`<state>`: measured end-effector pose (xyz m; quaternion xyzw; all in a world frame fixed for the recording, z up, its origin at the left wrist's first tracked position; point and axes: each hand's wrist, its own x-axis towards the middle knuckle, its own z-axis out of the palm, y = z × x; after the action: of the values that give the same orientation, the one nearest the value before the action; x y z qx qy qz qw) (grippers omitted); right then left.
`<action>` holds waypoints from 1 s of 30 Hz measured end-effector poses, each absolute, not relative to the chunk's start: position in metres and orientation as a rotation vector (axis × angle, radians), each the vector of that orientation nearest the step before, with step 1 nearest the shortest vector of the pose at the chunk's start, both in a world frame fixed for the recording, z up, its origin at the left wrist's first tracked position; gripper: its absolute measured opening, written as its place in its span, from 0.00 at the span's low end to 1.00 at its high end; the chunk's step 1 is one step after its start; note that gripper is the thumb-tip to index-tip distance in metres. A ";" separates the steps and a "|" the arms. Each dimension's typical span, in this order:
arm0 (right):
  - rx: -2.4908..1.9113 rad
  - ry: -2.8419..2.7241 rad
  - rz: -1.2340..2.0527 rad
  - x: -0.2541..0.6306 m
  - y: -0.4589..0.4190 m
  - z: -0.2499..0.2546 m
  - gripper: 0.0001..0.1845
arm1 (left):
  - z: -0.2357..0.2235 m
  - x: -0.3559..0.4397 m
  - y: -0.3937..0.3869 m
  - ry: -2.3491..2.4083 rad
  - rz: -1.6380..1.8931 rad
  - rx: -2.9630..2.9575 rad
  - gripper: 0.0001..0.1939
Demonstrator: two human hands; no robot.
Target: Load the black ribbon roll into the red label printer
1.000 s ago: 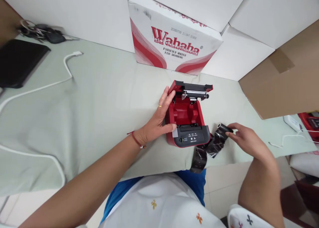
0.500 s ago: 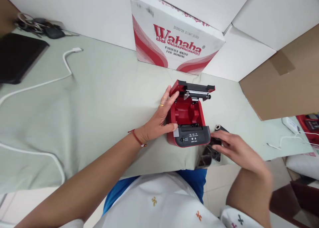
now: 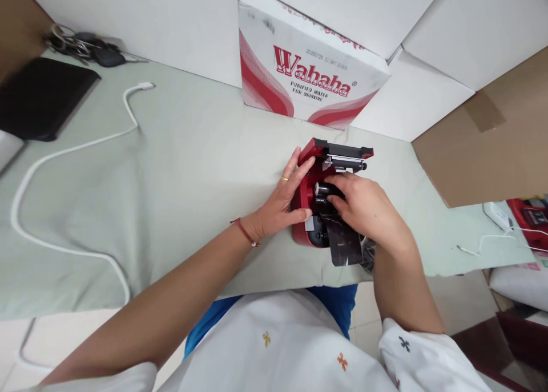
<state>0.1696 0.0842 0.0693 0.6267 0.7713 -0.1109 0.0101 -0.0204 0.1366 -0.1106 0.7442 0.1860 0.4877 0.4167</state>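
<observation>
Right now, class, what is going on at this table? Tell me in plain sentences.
A person's right hand holds a black roll inside the open red printer. The roll's loose strip hangs over the printer's front. The left hand rests spread against the printer's left side. The lid is up. The fingers hide whether the roll is fully seated.

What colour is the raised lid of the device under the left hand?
Red with a black front edge; it shows best in the head view.
</observation>
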 end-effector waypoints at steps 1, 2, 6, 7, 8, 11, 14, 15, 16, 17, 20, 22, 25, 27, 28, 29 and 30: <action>1.937 2.355 -0.321 0.164 0.088 0.068 0.23 | -0.111 -0.020 0.137 0.469 1.227 1.869 0.56; 1.924 2.318 -0.304 0.159 0.091 0.066 0.24 | -0.112 -0.019 0.137 0.470 1.234 1.869 0.56; 1.941 2.243 -0.254 0.152 0.097 0.056 0.26 | -0.112 -0.018 0.137 0.469 1.248 1.850 0.54; 1.963 2.230 -0.243 0.152 0.098 0.053 0.25 | -0.112 -0.018 0.137 0.465 1.245 1.844 0.53; 1.989 2.223 -0.235 0.153 0.098 0.050 0.25 | -0.112 -0.018 0.137 0.458 1.240 1.840 0.52; 2.067 2.291 -0.295 0.159 0.096 0.045 0.25 | -0.112 -0.018 0.137 0.429 1.244 1.842 0.51; 2.155 2.582 -0.616 0.172 0.085 0.044 0.18 | -0.112 -0.018 0.136 0.436 1.255 1.838 0.52; 2.221 2.681 -0.744 0.177 0.080 0.043 0.14 | -0.111 -0.018 0.135 0.442 1.257 1.831 0.51; 2.320 2.755 -0.844 0.183 0.074 0.043 0.11 | -0.111 -0.019 0.134 0.447 1.259 1.821 0.49; 2.452 2.792 -0.894 0.189 0.067 0.042 0.10 | -0.109 -0.020 0.134 0.448 1.258 1.811 0.48; 2.853 2.738 -0.827 0.205 0.052 0.035 0.10 | -0.103 -0.024 0.131 0.447 1.220 1.798 0.45; 2.989 2.663 -0.774 0.214 0.048 0.029 0.11 | -0.098 -0.028 0.130 0.441 1.172 1.795 0.45; 3.072 2.590 -0.698 0.221 0.050 0.023 0.12 | -0.092 -0.032 0.128 0.429 1.113 1.783 0.46; 2.995 2.641 -0.646 0.220 0.053 0.023 0.12 | -0.090 -0.033 0.127 0.425 1.099 1.776 0.47; 2.904 2.697 -0.622 0.218 0.055 0.024 0.11 | -0.089 -0.034 0.127 0.427 1.097 1.772 0.47; 2.804 2.757 -0.586 0.216 0.056 0.025 0.10 | -0.089 -0.034 0.127 0.433 1.096 1.767 0.46; 2.733 2.809 -0.528 0.213 0.058 0.026 0.10 | -0.089 -0.034 0.126 0.440 1.095 1.762 0.44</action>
<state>0.2135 0.0582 0.0262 0.6348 0.6523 -0.1227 -0.3955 -0.0342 0.1261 -0.0892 0.7249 0.1812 0.4504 0.4886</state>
